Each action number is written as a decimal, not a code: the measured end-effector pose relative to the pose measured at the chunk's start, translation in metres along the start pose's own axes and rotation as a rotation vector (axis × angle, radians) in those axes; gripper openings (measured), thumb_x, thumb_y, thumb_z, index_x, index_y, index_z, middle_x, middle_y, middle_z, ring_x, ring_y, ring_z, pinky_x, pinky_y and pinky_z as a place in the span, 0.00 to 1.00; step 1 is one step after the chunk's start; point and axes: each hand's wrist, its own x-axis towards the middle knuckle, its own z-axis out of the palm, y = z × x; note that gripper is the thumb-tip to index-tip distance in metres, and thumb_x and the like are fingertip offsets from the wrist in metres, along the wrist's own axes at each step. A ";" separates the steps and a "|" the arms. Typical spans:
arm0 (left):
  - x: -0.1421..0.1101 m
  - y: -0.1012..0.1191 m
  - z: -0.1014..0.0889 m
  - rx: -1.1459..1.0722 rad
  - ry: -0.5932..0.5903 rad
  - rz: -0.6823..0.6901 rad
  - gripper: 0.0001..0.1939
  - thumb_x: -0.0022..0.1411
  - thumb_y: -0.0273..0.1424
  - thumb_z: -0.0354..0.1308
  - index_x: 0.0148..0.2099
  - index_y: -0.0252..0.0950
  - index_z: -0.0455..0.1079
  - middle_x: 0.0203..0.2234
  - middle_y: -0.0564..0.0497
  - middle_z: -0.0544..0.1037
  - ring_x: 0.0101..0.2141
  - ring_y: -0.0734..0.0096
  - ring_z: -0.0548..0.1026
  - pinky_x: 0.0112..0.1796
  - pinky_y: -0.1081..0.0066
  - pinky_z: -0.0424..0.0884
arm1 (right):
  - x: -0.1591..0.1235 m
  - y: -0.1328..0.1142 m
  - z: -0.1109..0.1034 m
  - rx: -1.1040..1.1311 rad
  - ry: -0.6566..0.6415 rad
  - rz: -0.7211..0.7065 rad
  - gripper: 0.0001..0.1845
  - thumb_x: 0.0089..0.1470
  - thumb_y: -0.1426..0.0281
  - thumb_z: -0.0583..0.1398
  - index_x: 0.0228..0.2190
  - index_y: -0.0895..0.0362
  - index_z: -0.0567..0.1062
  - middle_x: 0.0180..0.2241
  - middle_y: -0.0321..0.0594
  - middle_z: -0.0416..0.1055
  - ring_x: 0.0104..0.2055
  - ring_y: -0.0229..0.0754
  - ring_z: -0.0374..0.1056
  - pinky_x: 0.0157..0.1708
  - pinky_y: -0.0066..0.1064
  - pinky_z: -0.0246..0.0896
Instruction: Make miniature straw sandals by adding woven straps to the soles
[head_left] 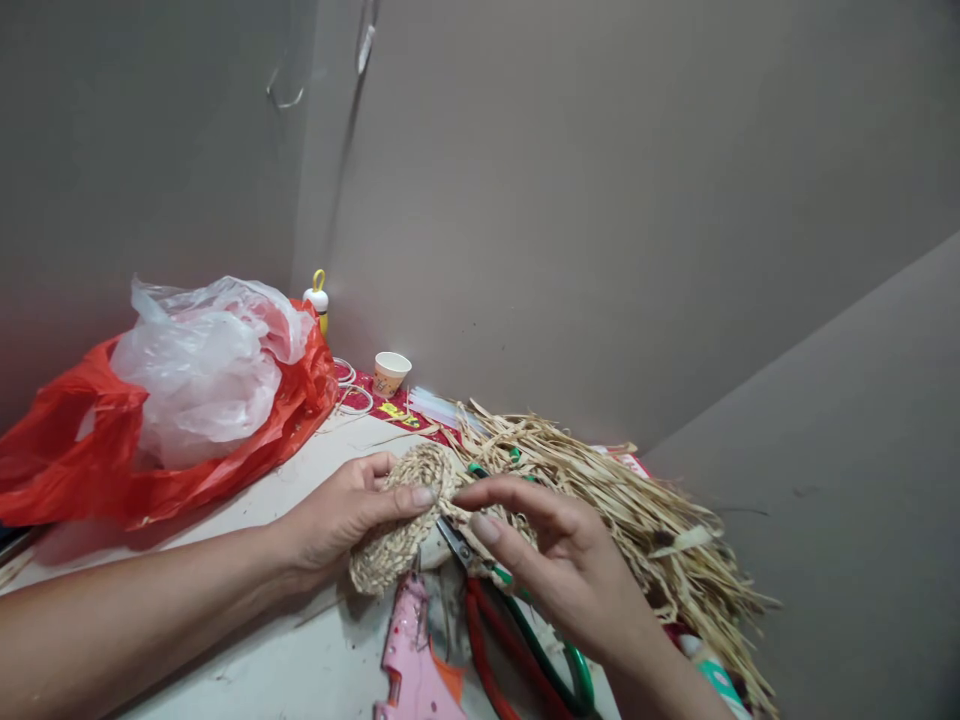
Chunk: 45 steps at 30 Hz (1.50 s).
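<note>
My left hand [356, 515] is closed around a flat, oval coiled piece of braided straw [386, 555], thumb on its face and fingers behind it. The piece stands tilted above the table. My right hand [559, 560] is just to its right, index finger and thumb apart, the index tip at the edge of the braid. Its other fingers are partly hidden. Below my hands lie a pink glue gun [420, 660], its nozzle close under the straw piece, and red-handled scissors [480, 620]. A green-handled tool [577, 675] lies partly under my right hand.
A large bundle of dry straw [637, 500] spreads along the right side. Red and white plastic bags [202, 380] heap up at the left. At the back stand a paper cup [391, 375] and a small yellow-topped bottle [317, 300], near clear glue sticks [435, 405]. Grey walls enclose the white table [247, 640].
</note>
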 end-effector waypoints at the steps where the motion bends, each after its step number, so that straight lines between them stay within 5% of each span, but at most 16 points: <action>1: 0.000 0.000 0.000 0.012 -0.002 0.006 0.18 0.52 0.31 0.65 0.45 0.31 0.68 0.33 0.46 0.76 0.33 0.67 0.76 0.36 0.69 0.69 | 0.000 -0.001 0.002 -0.006 -0.008 0.014 0.06 0.53 0.66 0.61 0.33 0.53 0.76 0.32 0.37 0.76 0.35 0.40 0.71 0.38 0.31 0.65; 15: -0.002 -0.003 0.004 0.041 0.023 0.076 0.16 0.50 0.30 0.67 0.41 0.33 0.69 0.30 0.51 0.75 0.29 0.74 0.72 0.32 0.74 0.68 | 0.002 0.007 0.013 0.198 -0.070 0.177 0.09 0.53 0.64 0.62 0.26 0.56 0.74 0.23 0.32 0.69 0.26 0.34 0.63 0.29 0.25 0.59; 27: -0.003 -0.006 0.002 -0.010 0.019 -0.065 0.11 0.52 0.29 0.65 0.38 0.29 0.72 0.28 0.46 0.76 0.27 0.71 0.74 0.32 0.71 0.69 | 0.006 0.008 0.016 0.379 -0.128 0.207 0.09 0.52 0.64 0.62 0.26 0.56 0.74 0.23 0.32 0.67 0.25 0.34 0.64 0.28 0.26 0.61; 45: -0.004 -0.003 0.007 -0.094 0.034 -0.098 0.06 0.52 0.25 0.64 0.35 0.28 0.74 0.24 0.47 0.77 0.24 0.72 0.75 0.29 0.74 0.69 | 0.006 0.008 0.025 0.462 -0.122 0.266 0.10 0.52 0.64 0.61 0.26 0.58 0.71 0.22 0.32 0.66 0.24 0.33 0.62 0.26 0.26 0.59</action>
